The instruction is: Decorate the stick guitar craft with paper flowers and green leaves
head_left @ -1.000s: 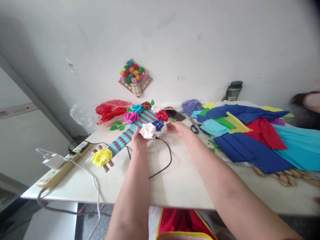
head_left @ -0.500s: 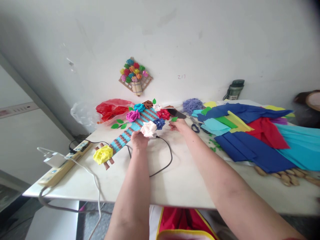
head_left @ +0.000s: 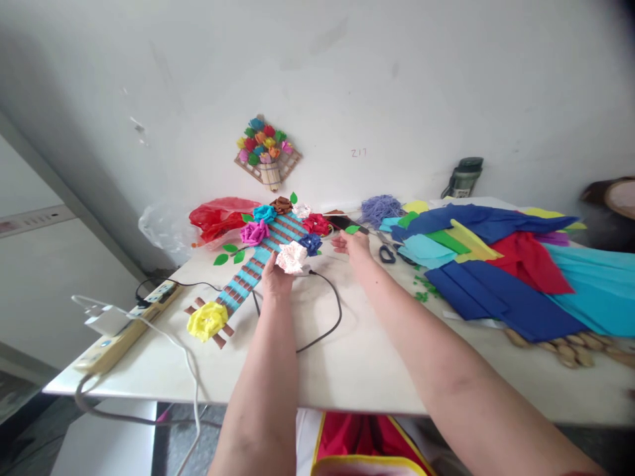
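Note:
A guitar-shaped craft with blue and brown stripes is tilted over the table, its narrow end toward the lower left. Paper flowers sit on it: a yellow one at the narrow end, and pink, blue, brown, red, navy and white ones around the wide body. My left hand grips its edge beside the large white flower. To the right of the craft, apart from it, my right hand pinches a green leaf between its fingers. Other green leaves stick out from the craft's left side.
Crepe paper sheets spread over the right side. Dark-handled scissors and purple paper shreds lie behind my right hand. A power strip with cords is at left; a black cable loops across the table.
The craft has turned a little, its wide end shifting left and its narrow end coming lower. My right hand has moved slightly up and right with the leaf.

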The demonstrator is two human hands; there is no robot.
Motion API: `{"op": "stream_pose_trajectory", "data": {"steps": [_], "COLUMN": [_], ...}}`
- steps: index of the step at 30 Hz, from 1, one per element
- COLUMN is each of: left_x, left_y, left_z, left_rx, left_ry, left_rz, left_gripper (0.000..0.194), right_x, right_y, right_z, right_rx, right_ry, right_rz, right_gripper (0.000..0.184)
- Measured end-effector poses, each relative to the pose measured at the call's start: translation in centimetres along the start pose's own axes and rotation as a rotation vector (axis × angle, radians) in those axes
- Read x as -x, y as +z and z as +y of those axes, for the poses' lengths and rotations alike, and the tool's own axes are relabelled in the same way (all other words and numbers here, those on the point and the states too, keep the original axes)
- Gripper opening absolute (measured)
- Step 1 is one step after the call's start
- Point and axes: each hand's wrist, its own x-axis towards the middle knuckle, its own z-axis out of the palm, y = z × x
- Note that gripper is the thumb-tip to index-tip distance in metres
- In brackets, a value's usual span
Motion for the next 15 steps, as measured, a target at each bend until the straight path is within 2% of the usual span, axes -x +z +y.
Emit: {"op": "stream_pose_trajectory", "data": {"steps": [8, 15], "left_x": [-0.2, 0.0], "left_y": [-0.2, -0.1], "left_z": [-0.1, -0.1], "left_rx": [0.017, 0.024], "left_ry": [-0.001, -0.002], "left_rz": [0.007, -0.031], "left_gripper": [0.02, 0.025], "right_x": [0.0, -0.1], "right_y": [1.3, 1.8], "right_z": [1.2, 1.9], "right_rx": [-0.061, -0.052], "right_ry": [-0.091, -0.129], "right_rz": [0.047, 0.072], "right_gripper": [0.014, 0.011]}}
